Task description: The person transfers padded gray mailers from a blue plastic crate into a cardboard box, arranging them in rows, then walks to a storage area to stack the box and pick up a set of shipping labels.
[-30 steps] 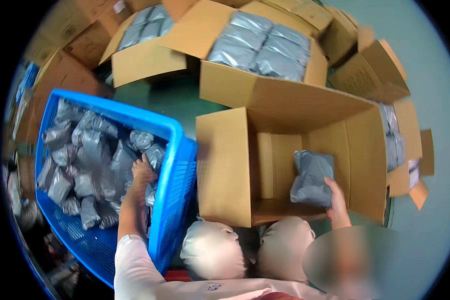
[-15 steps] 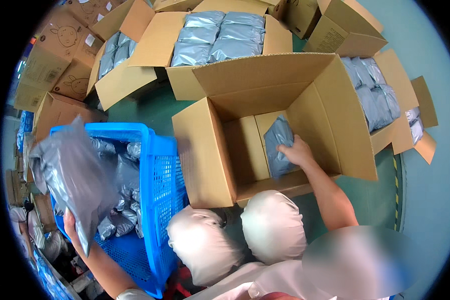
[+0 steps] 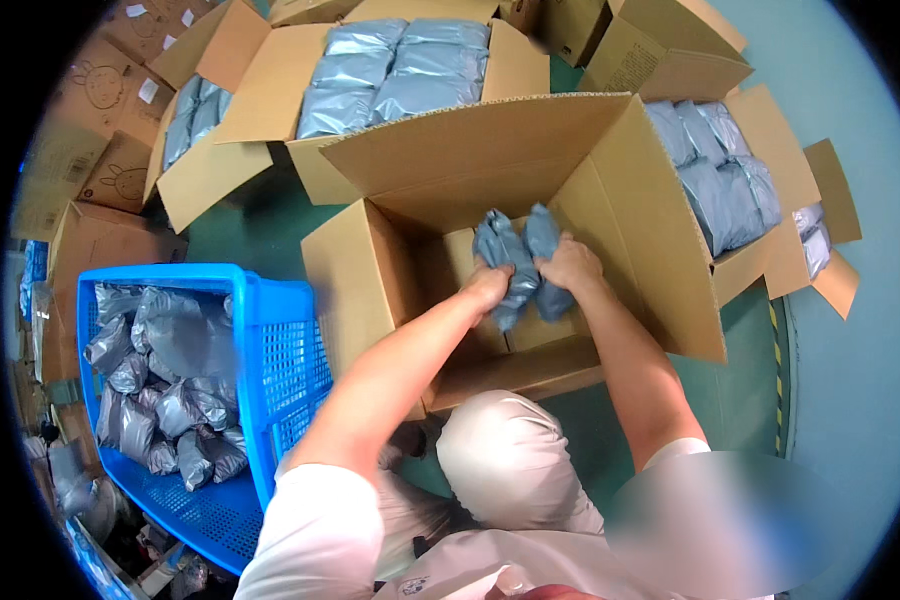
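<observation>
Both my hands reach into an open cardboard box (image 3: 610,205) in front of my knees. My left hand (image 3: 488,286) is closed on a grey plastic-wrapped package (image 3: 502,240). Just to its right, my right hand (image 3: 574,266) grips a second grey package (image 3: 541,232). The two packages stand nearly side by side above the box's bottom, close together and slightly tilted. My fingers partly cover them, and whether their lower ends touch the bottom I cannot tell.
At my left stands a blue plastic basket (image 3: 273,350) with several grey packages (image 3: 178,408) inside. Open boxes packed with grey bags (image 3: 432,75) line the back and right. Closed cartons (image 3: 95,85) are stacked at the far left. A blue-grey wall (image 3: 850,330) bounds the right.
My left hand has swung from over the blue basket into the box, carrying its grey package. My right hand still holds its package inside the box. The view has shifted slightly.
</observation>
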Available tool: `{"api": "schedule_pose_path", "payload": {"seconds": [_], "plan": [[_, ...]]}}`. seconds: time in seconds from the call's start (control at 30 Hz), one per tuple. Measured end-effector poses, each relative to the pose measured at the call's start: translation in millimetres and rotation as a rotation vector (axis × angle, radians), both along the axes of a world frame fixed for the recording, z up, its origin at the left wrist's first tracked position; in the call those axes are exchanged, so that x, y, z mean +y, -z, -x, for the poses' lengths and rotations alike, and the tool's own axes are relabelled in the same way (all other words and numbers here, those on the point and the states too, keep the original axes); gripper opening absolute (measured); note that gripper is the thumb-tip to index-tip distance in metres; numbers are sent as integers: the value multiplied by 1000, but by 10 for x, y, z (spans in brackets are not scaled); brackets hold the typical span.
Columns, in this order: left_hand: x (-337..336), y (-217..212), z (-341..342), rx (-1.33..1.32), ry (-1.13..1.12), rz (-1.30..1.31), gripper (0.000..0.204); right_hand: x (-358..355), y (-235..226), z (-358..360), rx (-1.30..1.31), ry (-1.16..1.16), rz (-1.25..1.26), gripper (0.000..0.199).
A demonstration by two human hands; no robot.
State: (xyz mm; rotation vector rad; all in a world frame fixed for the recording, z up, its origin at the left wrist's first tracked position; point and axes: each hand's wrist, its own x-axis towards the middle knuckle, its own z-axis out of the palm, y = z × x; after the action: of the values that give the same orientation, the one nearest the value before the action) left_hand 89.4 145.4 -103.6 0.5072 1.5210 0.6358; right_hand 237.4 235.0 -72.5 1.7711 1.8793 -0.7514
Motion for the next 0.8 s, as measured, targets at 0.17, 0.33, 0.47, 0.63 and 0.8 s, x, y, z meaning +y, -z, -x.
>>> {"api": "schedule_pose_path", "payload": {"seconds": [0.17,0.33,0.47,0.63,0.8], "plan": [[208,1088,-144,224,384,-133,77,41,795,-153,-107,-101,77,78],[119,1656,-132,365,534,-210,67,-70,1322,47,-84,-234,145,83],[49,1706,-98,421,789,-264,50,-112,1679,105,-206,-353,187,88],[172,447,-249,370,850,-326,42,162,2206,-209,-90,37,186,77],[-120,-1146,584,806,1206,-550,37,43,1942,-157,38,-448,90,49]]}}
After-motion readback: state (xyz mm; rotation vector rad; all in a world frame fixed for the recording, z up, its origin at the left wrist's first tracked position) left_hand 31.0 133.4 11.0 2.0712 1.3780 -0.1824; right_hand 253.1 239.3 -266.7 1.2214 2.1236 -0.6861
